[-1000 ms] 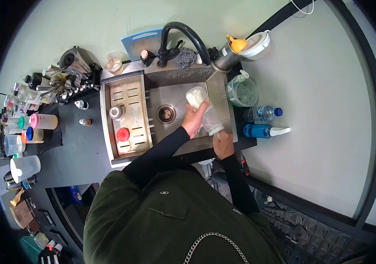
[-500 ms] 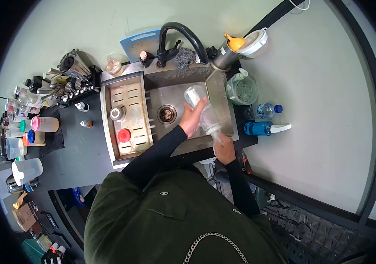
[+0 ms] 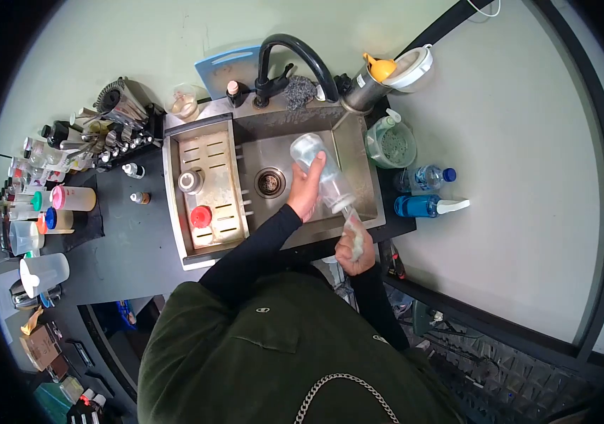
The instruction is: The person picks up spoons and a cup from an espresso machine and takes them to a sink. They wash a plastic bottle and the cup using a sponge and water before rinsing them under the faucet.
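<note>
Head view: a clear bottle (image 3: 322,174) lies tilted over the steel sink (image 3: 284,134), its base toward the faucet (image 3: 295,56) and its mouth toward the person. The left hand (image 3: 307,191) is wrapped around the bottle's middle from the drain (image 3: 269,183) side, fingers closed on it. The right hand (image 3: 352,244), just at the sink's near edge, is clenched around a pale cloth or sponge (image 3: 356,227) that meets the bottle's mouth; how far it goes in cannot be told.

Left of the basin, a perforated drain tray (image 3: 206,185) carries a red lid (image 3: 201,216) and a metal-rimmed round piece (image 3: 190,181). Behind the faucet sit a grey scrubber (image 3: 300,90) and a blue cutting board (image 3: 228,62). To the right of the sink stand a green-tinted jar (image 3: 391,143), a water bottle with a blue cap (image 3: 423,176) and a blue spray bottle (image 3: 426,205) lying on its side. The dark desk (image 3: 125,240) on the left holds a white pitcher (image 3: 40,271), colour-capped containers (image 3: 58,208) and a rack of metal tools (image 3: 115,116).
</note>
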The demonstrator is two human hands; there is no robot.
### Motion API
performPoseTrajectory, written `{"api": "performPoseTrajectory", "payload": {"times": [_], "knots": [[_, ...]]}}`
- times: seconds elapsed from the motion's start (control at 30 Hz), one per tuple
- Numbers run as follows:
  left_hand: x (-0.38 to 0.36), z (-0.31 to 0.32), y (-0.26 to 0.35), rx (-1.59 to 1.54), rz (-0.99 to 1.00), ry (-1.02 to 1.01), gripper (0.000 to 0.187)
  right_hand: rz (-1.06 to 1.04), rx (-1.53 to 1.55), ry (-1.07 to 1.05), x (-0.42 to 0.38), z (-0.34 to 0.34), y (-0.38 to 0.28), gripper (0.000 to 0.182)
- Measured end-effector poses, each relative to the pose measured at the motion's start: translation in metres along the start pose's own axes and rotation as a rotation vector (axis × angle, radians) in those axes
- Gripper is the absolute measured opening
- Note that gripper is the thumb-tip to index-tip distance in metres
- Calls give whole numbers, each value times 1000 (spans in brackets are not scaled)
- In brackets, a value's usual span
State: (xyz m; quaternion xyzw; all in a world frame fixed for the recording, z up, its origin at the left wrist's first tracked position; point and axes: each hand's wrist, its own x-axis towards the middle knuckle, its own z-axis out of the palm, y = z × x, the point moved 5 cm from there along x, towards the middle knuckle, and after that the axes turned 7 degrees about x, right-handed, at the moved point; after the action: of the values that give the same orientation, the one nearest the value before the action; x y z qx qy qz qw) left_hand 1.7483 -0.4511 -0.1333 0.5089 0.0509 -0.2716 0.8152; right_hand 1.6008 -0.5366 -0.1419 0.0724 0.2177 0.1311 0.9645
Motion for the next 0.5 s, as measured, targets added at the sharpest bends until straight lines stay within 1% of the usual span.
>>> {"api": "performPoseTrajectory", "payload": {"times": [0.03, 0.07, 0.13, 0.17, 0.2, 0.23, 0.27, 0.3, 0.33, 0.37, 0.4, 0.43, 0.47, 0.5], "knots": [[-2, 0, -3, 48, -65, 33, 73, 57, 122, -86, -2, 7, 4, 34], [-5, 2, -5, 69, -64, 33, 73, 57, 119, -86, 1, 7, 2, 34], [-12, 9, -5, 113, -63, 34, 73, 42, 347, -33, 7, 6, 2, 41], [-9, 7, -1, 69, -78, 57, 73, 59, 362, -52, 6, 8, 5, 43], [-6, 5, 0, 48, -84, 68, 73, 60, 361, -55, 4, 5, 5, 43], [-2, 3, 1, 27, -90, 79, 72, 96, 231, -109, 1, 2, 5, 40], [5, 1, -3, -20, -19, 58, 72, 131, 101, -162, -1, 1, 5, 38], [5, 3, 2, -69, 51, 39, 72, 132, 99, -162, 0, 7, 7, 38], [3, 4, 1, -73, 47, 42, 72, -64, -124, 61, 1, 0, 0, 28], [1, 6, -3, -24, -10, 38, 70, -258, -346, 284, -4, -3, -10, 20], [0, 7, -4, 28, -64, 32, 69, -255, -345, 285, -5, 10, -5, 20], [6, 3, -3, -60, -25, 41, 70, -344, -747, 354, -10, 30, -8, 10], [11, -5, -3, -54, -25, 40, 70, -431, -1148, 414, -13, 44, -12, 11], [15, -13, -6, -54, -102, 14, 69, -335, -1370, 346, -17, 37, -24, 26]]}}
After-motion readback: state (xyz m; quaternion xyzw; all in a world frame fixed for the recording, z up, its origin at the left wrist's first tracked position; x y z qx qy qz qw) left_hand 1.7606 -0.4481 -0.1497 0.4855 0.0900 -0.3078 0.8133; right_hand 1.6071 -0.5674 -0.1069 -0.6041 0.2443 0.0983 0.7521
